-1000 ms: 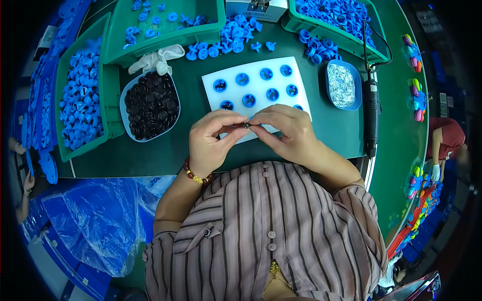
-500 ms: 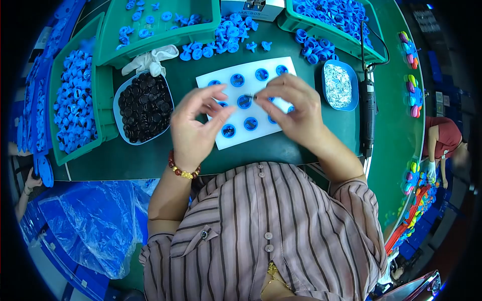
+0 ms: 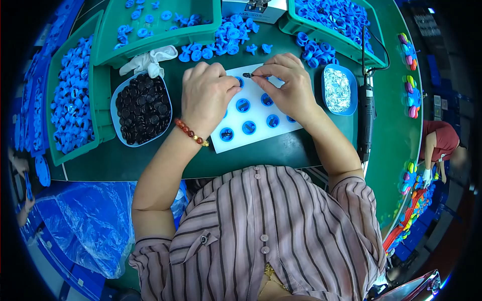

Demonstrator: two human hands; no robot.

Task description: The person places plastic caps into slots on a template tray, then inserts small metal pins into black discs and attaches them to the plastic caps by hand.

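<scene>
- Far left, a green bin brims with blue plastic pieces, above a blue sheet of crinkled plastic.
- To its right, glossy black discs fill a pale blue tray, a crumpled white cloth just beyond its upper edge.
- Behind the cloth, a second green bin holds scattered blue pieces.
- The worker's left hand, a beaded bracelet at its wrist, reaches over the board's upper left, fingers curled and tips drawn together at a blue cup; whether they pinch anything cannot be told.
- At center, a white board lies on the green table before the worker, bearing spaced blue cups, several with dark parts inside.
- Above the board's upper part, the right hand pinches a small dark piece between thumb and fingertips, near the left hand's fingers.
- Beyond, a third green bin is heaped with blue rings.
- Right of the board, a blue dish of silvery bits sits beside a black-handled tool.
- Far right, a co-worker in a dark red top extends a white-gloved hand near multicolored pieces.
</scene>
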